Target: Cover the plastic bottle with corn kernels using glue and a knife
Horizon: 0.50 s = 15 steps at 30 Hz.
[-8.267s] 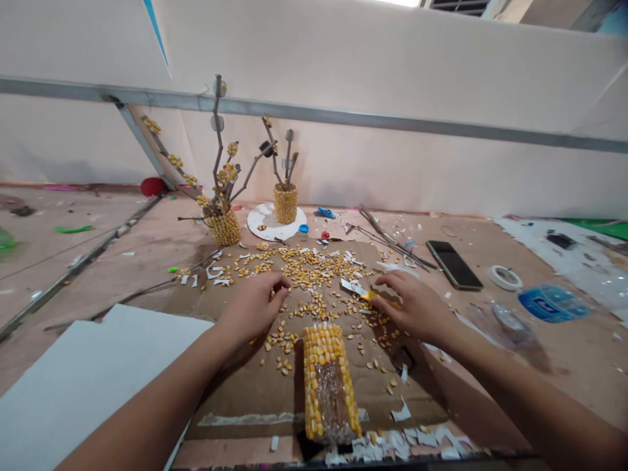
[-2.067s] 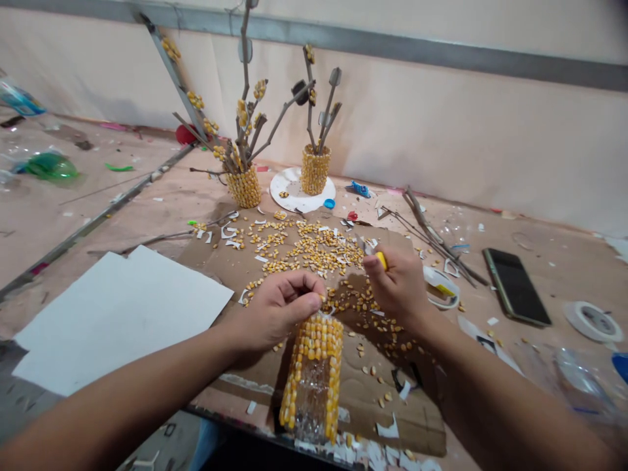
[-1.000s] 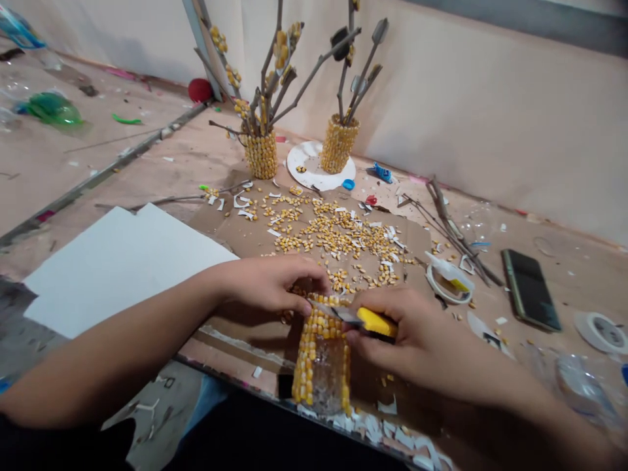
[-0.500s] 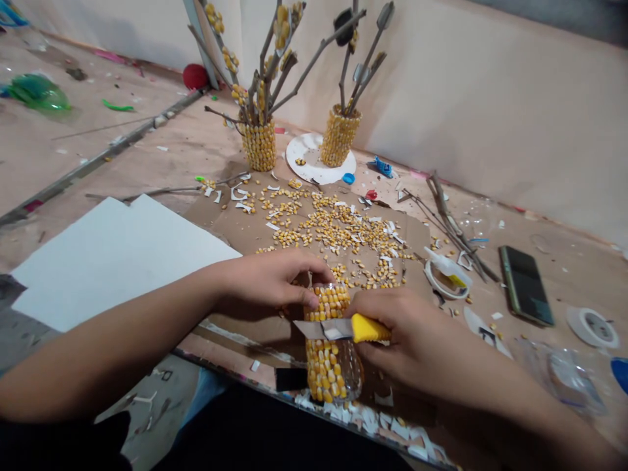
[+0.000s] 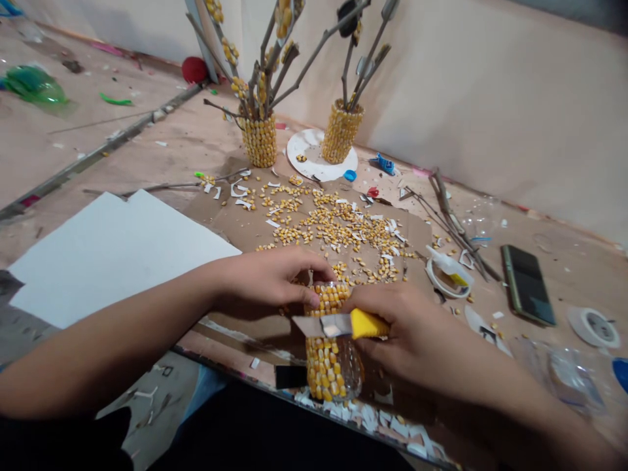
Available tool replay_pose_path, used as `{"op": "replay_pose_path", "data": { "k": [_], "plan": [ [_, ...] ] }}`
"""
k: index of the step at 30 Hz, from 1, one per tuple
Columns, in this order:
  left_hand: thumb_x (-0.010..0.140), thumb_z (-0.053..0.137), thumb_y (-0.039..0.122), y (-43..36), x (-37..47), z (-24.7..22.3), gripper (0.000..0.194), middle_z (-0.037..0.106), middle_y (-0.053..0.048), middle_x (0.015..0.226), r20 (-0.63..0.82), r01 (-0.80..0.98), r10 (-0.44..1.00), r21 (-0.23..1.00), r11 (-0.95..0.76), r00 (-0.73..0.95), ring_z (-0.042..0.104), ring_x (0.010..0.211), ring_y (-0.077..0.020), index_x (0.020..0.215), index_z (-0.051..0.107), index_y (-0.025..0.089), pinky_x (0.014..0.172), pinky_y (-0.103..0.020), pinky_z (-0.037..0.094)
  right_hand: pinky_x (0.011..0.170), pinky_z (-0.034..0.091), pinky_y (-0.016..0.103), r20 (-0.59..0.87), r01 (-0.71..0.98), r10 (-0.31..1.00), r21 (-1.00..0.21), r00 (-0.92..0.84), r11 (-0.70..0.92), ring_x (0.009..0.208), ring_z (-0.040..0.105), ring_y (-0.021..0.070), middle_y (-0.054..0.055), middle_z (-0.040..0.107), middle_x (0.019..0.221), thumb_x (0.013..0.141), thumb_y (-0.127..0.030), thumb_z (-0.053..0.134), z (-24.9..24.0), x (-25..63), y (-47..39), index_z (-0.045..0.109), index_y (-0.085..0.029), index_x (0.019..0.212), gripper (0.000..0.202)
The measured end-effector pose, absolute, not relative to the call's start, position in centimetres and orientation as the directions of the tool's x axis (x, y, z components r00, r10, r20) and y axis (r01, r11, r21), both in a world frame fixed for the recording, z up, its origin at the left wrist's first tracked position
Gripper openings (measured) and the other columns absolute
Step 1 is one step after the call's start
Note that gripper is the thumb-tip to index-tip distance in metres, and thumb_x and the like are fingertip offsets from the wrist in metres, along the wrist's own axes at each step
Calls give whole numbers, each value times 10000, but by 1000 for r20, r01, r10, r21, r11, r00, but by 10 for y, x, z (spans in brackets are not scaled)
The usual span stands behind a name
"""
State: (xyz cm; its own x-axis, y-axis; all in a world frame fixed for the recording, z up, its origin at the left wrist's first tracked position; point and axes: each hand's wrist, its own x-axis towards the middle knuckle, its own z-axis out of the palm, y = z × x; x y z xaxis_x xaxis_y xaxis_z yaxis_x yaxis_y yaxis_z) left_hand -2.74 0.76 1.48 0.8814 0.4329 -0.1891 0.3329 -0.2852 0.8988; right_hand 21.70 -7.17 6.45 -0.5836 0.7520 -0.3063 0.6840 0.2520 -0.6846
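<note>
A clear plastic cup [image 5: 324, 373], partly covered in rows of yellow corn kernels, lies near the table's front edge. My left hand [image 5: 282, 278] is closed round its far end, thumb on the kernels. My right hand [image 5: 392, 330] grips a yellow-handled knife [image 5: 338, 325], its wide blade pointing left across the kernels. Bare clear plastic shows on the cup's right side. Loose corn kernels [image 5: 338, 222] and white scraps are scattered over a cardboard sheet [image 5: 228, 222] beyond my hands.
Two corn-covered pots [image 5: 259, 140] [image 5: 342, 134] hold branches at the back; the right one stands on a white disc [image 5: 307, 154]. White sheets [image 5: 118, 252] lie left. On the right are sticks [image 5: 451, 219], a glue dish [image 5: 449, 278], a phone [image 5: 527, 284] and a tape roll [image 5: 593, 327].
The knife blade has shifted very slightly over the cup with my right hand. My left hand keeps its hold, and the view has moved a little.
</note>
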Motion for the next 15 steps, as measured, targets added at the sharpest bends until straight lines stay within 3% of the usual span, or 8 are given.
{"op": "replay_pose_path", "data": {
  "k": [5,15],
  "plan": [
    [944,693,197,7,-26,19,235,745,-66,1102,-154,301,429,904,-302,890,691,1003,-215,1176,718,169,895,-315,521,642,395,258,-267,685,801,-692,-535,227,665,572,143,-18,680,750,911,-210,677,62,215,-70,664,-214,914,14],
    [945,697,217,9,-26,20,203,748,-58,1081,-153,285,404,913,-292,902,684,1015,-216,1139,721,161,889,-296,501,732,445,293,-262,666,818,-723,-511,184,813,639,184,5,729,937,896,-174,683,61,210,-73,622,-243,1063,192]
  ]
}}
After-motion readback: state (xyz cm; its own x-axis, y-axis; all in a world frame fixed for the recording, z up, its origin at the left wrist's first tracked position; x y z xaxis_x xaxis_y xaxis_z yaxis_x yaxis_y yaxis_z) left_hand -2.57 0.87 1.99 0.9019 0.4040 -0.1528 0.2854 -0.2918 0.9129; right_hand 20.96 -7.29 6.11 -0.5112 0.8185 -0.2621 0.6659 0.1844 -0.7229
